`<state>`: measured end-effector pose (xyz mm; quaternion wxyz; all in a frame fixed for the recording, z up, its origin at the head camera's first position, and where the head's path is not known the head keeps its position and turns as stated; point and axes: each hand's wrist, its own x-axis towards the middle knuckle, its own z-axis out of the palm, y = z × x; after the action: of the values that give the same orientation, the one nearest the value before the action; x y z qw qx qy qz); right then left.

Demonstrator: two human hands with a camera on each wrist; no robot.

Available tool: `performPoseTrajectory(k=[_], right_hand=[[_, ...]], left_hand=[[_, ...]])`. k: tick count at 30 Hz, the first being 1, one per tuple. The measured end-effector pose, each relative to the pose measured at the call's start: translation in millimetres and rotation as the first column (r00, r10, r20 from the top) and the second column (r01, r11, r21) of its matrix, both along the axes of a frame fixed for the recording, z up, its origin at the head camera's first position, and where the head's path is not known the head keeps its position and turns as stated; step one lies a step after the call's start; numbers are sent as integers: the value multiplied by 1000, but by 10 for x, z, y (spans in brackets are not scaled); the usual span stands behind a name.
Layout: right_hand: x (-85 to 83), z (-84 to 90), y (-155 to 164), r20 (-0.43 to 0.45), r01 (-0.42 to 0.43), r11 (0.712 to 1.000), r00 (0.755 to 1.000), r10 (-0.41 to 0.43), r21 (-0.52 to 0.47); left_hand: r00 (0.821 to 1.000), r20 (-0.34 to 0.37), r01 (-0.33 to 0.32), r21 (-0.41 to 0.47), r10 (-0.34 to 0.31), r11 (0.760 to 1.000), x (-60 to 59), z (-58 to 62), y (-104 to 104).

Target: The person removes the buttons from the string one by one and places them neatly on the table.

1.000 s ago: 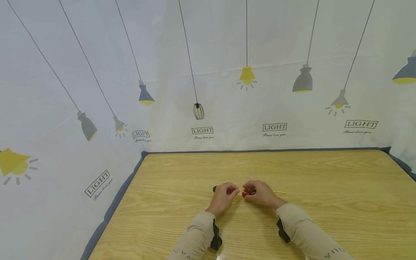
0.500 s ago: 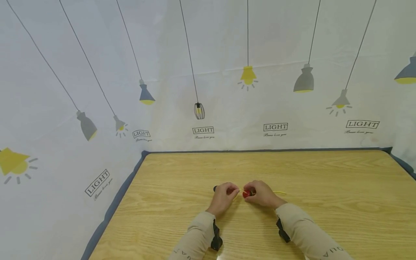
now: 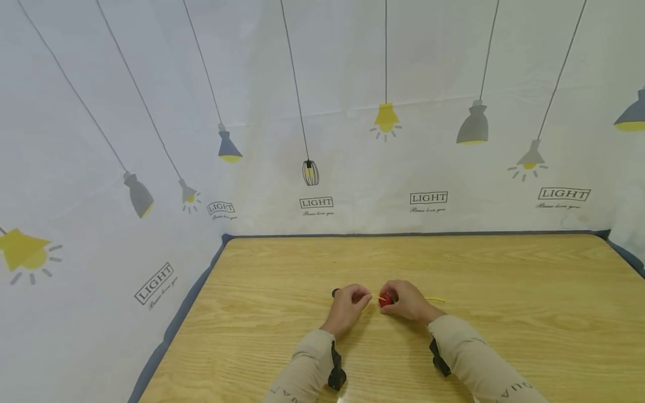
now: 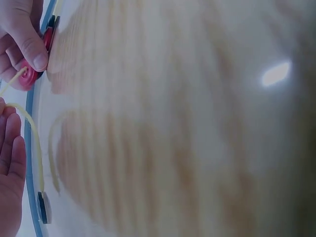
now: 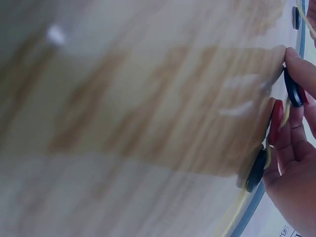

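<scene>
In the head view my left hand point(image 3: 345, 307) pinches a yellow cord point(image 3: 375, 296) between thumb and fingertips. My right hand point(image 3: 407, 302) grips a red disc point(image 3: 386, 300) by its edge. The left wrist view shows the cord coming out of the middle of this red disc point(image 4: 27, 75). From my left hand the cord's other part curves down to a black disc point(image 4: 43, 207). In the right wrist view a black disc point(image 5: 293, 88) sits against red under the thumb. Another red disc point(image 5: 276, 121) and a black disc point(image 5: 256, 170) hang along the cord below my right fingers.
The wood-grain table point(image 3: 282, 257) reaches back to a pale wall covering point(image 3: 347, 145) printed with lamps. A dark disc point(image 3: 335, 292) shows just beyond my left hand. The cord's tail point(image 3: 435, 299) emerges past my right wrist.
My right hand has shifted slightly to the right with the red disc, more of whose face now shows, and the gap between the hands is a little wider. My left hand stays nearly still.
</scene>
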<state>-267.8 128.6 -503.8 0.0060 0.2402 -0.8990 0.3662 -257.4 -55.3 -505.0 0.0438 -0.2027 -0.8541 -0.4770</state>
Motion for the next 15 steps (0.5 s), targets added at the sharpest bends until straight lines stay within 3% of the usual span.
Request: performPoseTrajectory(k=[15], right_hand=[[24, 26, 15, 31, -49, 999, 998, 49, -13]], left_hand=[[999, 52, -2, 14, 2, 1000, -6, -20, -44]])
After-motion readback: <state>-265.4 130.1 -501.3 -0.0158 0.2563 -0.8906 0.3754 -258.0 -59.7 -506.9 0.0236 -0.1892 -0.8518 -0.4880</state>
